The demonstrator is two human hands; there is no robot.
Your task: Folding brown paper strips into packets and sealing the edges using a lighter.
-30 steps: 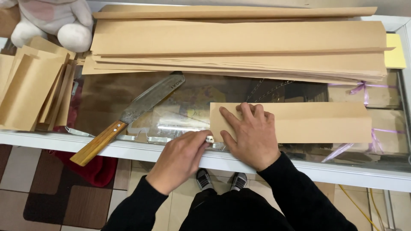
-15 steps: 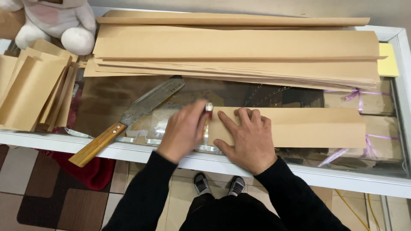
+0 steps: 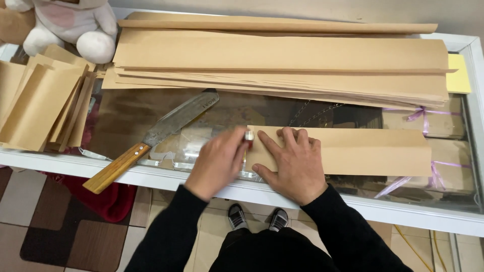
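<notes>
Folded brown paper strip [image 3: 348, 151] lies flat across centre-right of frame, on the glass counter top [image 3: 131, 113]. Right hand [image 3: 292, 163] is spread flat on the strip's left end, fingers open, palm pressing down, gripping nothing. Left hand [image 3: 219, 161] sits just beside it at centre, fingers curled closed around a small red and silver object [image 3: 248, 136], prob. a glue stick; its tip is at the strip's left edge. Left hand is motion-blurred.

Left of the hands: 1 big knife [image 3: 151, 138] w/ wooden handle, lying diagonally, blade toward upper centre, handle toward lower left. Upper half of frame: tall stack of long brown paper sheets [image 3: 282, 60]. Far left: pile of finished paper bags [image 3: 38, 103]. Upper left corner: plush toy [image 3: 70, 22]. Yellow pad [image 3: 459, 73] at upper right. Black sleeves on both arms.
</notes>
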